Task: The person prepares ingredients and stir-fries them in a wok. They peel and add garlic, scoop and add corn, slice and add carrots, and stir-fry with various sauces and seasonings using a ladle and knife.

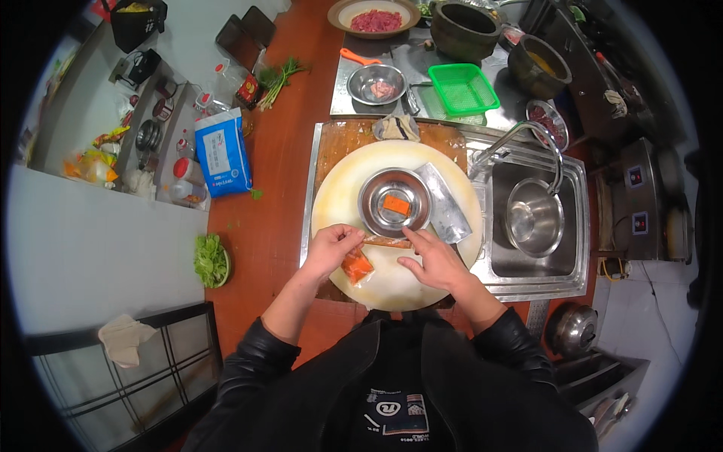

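My left hand point(333, 250) is closed, its thumb and fingers pinching a clear plastic packet with an orange block point(357, 266) inside. My right hand point(434, 260) is open, thumb apart and fingers stretched toward the near rim of a steel bowl point(366, 202). Between my hands runs a thin brownish strip point(387, 242); whether it belongs to the packet I cannot tell. A loose orange block point(396, 205) lies in the bowl. Right of the bowl, a cleaver point(446, 207) rests on the round pale chopping board point(343, 188); its handle is not plainly visible.
To the right is a sink point(501, 267) with a curved tap point(557, 162) and a steel basin point(535, 218). Beyond the board stand a green basket point(464, 89), a small meat bowl point(376, 84) and dark pots point(465, 32). A blue bag point(224, 154) and leafy greens point(211, 260) are left.
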Demonstrator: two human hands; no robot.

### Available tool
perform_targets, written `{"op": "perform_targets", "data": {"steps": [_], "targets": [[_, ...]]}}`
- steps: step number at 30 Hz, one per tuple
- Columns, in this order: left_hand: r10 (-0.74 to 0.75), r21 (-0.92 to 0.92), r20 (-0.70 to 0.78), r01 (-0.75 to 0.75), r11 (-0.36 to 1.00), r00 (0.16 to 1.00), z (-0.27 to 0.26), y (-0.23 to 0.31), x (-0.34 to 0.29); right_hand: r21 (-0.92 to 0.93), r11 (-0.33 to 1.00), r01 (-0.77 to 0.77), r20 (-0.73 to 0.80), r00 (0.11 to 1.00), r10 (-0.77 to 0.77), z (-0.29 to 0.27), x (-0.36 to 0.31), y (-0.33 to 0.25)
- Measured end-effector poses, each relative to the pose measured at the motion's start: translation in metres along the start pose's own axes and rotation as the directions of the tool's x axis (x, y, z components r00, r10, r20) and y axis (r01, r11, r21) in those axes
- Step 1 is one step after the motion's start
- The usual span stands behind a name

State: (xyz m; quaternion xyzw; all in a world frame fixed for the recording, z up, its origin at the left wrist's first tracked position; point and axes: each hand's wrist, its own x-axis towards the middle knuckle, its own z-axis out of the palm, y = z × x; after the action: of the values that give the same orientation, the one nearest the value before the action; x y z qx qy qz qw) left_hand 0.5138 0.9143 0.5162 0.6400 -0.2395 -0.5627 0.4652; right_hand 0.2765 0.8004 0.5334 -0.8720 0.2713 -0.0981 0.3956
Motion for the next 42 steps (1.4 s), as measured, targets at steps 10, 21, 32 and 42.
{"op": "perform_targets", "data": {"steps": [10,21,32,42], "targets": [[0.246,0.249,0.08,-0.259,0.933,0.966,0.017,0.001,0.03,-0.005,0.999,-0.049,-0.062,0.997,0.049,-0.014,0.014,0.023],[0.291,0.461,-0.095,-0.217,0.86,0.952,0.043,0.004,0.046,-0.026,0.966,-0.259,-0.033,0.966,0.258,-0.007,0.042,0.046],[0.592,0.803,-0.126,-0.269,0.532,0.796,0.062,0.009,0.05,-0.294,0.933,-0.209,-0.154,0.973,0.169,-0.002,0.05,0.032],[0.448,0.421,-0.248,-0.32,0.848,0.859,0.046,0.018,0.037,-0.087,0.993,0.076,-0.371,0.923,-0.103,-0.015,0.036,-0.001]]}}
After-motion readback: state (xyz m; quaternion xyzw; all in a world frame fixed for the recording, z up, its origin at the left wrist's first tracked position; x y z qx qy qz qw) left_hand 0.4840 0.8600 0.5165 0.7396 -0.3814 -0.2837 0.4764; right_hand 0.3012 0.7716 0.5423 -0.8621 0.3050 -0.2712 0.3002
